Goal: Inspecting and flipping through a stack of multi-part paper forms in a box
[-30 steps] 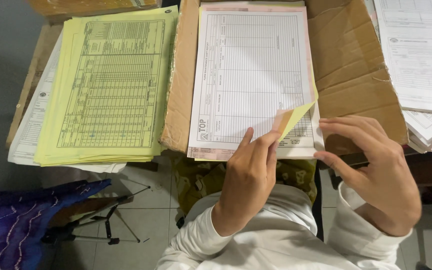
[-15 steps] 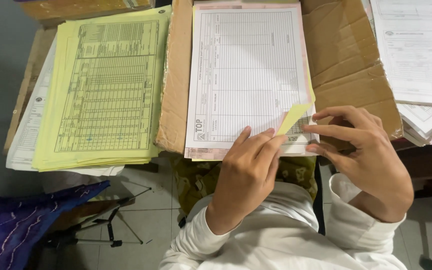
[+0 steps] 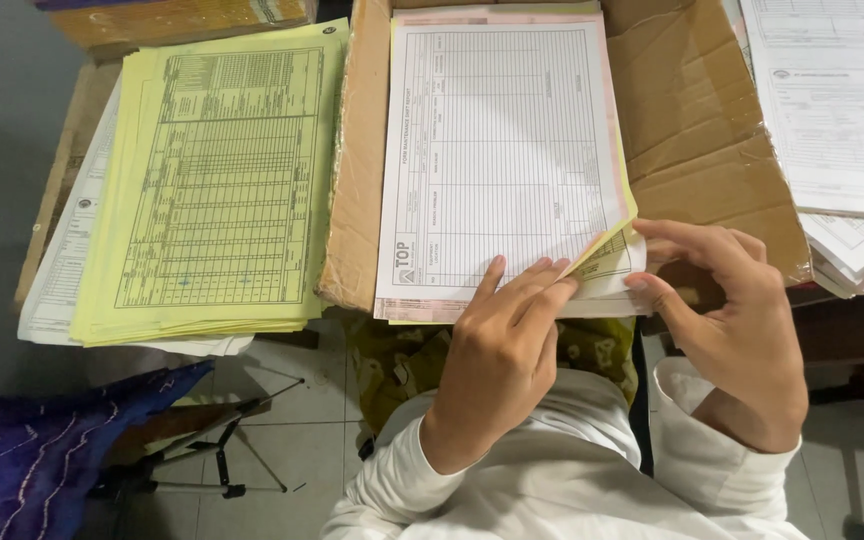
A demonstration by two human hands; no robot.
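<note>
A stack of printed forms (image 3: 497, 150), white on top with pink and yellow sheets beneath, lies on flattened brown cardboard (image 3: 692, 110). My left hand (image 3: 497, 365) rests on the stack's lower right part, fingertips against the top sheets' curled-up corner (image 3: 607, 235), whose underside is yellow. My right hand (image 3: 732, 320) sits just right of it. Its thumb and forefinger close around the corner of the white sheet (image 3: 620, 272) lying below the curl.
A pile of yellow forms (image 3: 217, 180) over white ones lies at left on a wooden surface. More white forms (image 3: 837, 110) are stacked at right. Below are tiled floor, a blue patterned cloth (image 3: 42, 450) and a black metal stand (image 3: 222, 450).
My right hand has come in from the right and closed on the lower sheet's corner. The top sheets' corner is peeled higher, with my left fingertips slid up to it.
</note>
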